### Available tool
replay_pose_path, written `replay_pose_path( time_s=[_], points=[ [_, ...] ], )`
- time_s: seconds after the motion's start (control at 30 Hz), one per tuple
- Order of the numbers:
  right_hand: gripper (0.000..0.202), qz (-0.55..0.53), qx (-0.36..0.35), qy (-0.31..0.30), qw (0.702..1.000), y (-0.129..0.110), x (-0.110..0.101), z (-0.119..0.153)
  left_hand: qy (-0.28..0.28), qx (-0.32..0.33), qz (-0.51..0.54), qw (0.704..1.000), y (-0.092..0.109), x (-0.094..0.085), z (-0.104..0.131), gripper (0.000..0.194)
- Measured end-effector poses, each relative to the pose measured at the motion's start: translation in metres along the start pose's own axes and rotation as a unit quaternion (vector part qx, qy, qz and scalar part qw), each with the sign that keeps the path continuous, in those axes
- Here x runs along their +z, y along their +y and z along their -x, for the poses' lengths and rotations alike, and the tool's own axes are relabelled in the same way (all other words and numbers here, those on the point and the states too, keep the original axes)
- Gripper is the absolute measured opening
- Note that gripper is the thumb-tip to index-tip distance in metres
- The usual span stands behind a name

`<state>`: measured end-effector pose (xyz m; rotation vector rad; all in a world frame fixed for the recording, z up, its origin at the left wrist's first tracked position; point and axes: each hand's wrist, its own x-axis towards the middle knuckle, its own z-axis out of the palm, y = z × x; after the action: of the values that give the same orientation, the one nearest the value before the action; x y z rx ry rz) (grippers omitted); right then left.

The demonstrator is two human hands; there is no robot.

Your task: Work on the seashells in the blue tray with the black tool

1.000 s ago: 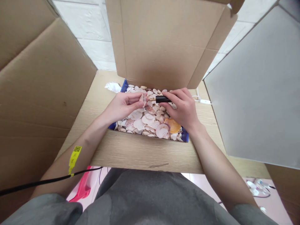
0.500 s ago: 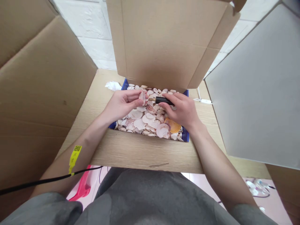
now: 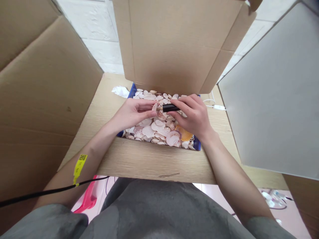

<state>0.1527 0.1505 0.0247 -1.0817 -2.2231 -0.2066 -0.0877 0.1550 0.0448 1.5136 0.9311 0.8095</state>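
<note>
My left hand [image 3: 136,113] pinches a pale seashell [image 3: 155,108] on edge between thumb and fingers, above the left part of an open box. In my right hand [image 3: 193,114] is a small black handheld drill [image 3: 170,107] with a brass-coloured chuck, pointing left. Its tip meets the shell's right face or comes very close; I cannot tell whether it has gone in. Below both hands lies a heap of seashells [image 3: 149,131], white and pinkish, several with small dark holes. An orange scallop shell [image 3: 183,133] lies at the heap's right front.
The box's raised cardboard lid [image 3: 174,43] stands behind. Cardboard [image 3: 42,89] walls the left side and a grey-white panel [image 3: 271,99] the right. Crumpled white tissue [image 3: 120,91] lies left of the box, a white cable with an inline switch [image 3: 219,107] right of it. A wooden table [image 3: 159,162] carries everything.
The shell in my left hand has turned more edge-on and shifted slightly right and down. My right hand has brought the drill a little left, closing the gap to the shell.
</note>
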Motion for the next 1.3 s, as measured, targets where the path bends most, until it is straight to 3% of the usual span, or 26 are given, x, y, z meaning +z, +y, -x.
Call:
replay_pose_path(
  time_s=[0.33, 0.73, 0.9, 1.07, 1.3],
  points=[
    [0.031, -0.001, 0.012, 0.011, 1.0, 0.0007, 0.0014, 0.0005, 0.012, -0.002, -0.008, 1.0, 0.0009, 0.0002, -0.0006, 0.043],
    [0.031, -0.016, 0.05, 0.045, 0.998, 0.0007, -0.0005, -0.0014, 0.105, 0.0, -0.04, 0.994, 0.0027, -0.0004, -0.0017, 0.034],
    [0.03, -0.03, 0.039, 0.034, 0.998, 0.0005, -0.0001, -0.0022, 0.085, 0.013, -0.042, 0.995, 0.0033, -0.0005, -0.0016, 0.028],
    [0.03, -0.001, 0.017, 0.069, 0.998, 0.0005, -0.0007, -0.0013, 0.033, 0.028, -0.068, 0.997, -0.0005, -0.0037, -0.0022, 0.022],
    [0.028, 0.04, 0.021, 0.115, 0.992, 0.0005, -0.0015, -0.0003, -0.001, 0.058, -0.088, 0.994, 0.0002, -0.0078, -0.0015, 0.03]
  ],
)
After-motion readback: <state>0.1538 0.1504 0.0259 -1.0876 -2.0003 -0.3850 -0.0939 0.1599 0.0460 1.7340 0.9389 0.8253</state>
